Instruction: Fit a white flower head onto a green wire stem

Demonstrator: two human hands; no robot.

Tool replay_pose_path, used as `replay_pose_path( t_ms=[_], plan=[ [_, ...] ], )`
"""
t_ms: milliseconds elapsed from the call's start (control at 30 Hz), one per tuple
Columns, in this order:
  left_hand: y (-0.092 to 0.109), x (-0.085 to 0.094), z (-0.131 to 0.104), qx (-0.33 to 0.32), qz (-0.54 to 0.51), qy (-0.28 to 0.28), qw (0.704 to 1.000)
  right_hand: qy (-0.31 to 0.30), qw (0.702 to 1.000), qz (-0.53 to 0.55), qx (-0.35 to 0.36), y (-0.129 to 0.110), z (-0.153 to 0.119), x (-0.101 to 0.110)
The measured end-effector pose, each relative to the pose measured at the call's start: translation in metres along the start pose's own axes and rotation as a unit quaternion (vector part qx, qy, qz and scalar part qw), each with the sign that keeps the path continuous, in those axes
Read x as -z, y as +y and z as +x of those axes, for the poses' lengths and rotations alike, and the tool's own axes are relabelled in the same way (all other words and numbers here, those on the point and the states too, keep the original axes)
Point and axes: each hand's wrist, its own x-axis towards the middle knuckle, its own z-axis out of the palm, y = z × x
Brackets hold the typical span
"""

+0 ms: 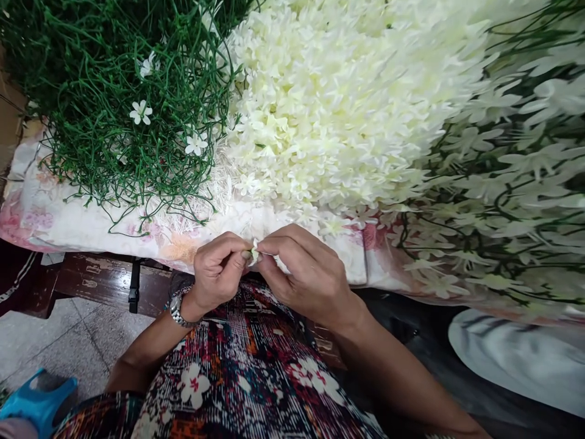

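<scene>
Both my hands meet at the front edge of the cloth-covered table. Between their fingertips is a small white flower, seen side-on. My left hand, with a metal watch on its wrist, pinches the flower's greenish base. My right hand is closed with thumb and forefinger at the flower's other side. Beyond my hands lies a large heap of pale cream flowers. Green plastic stems are piled at the back left, with a few white flowers among them.
White flowers joined to green stems spread along the right side. Thin white pieces lie by the green pile. A wooden bench and a blue plastic object are below left; a pale rounded object is lower right.
</scene>
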Motion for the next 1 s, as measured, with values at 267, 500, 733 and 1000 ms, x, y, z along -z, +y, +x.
replay_pose_path(
  t_ms=[267,500,733,1000],
  plan=[
    [0.002,0.003,0.001,0.058,-0.045,-0.015,0.997,-0.027,0.999,0.021,-0.012,0.002,0.002,0.005],
    [0.005,0.007,0.002,0.253,-0.264,-0.008,0.931,0.014,1.000,0.004,0.010,0.005,0.007,0.031],
    [0.012,0.005,0.004,0.290,-0.291,-0.029,0.911,-0.035,0.997,-0.019,0.060,0.005,0.012,0.029],
    [0.012,0.004,0.002,0.275,-0.224,-0.052,0.934,-0.071,0.993,-0.038,0.086,0.008,0.008,0.021]
  ],
)
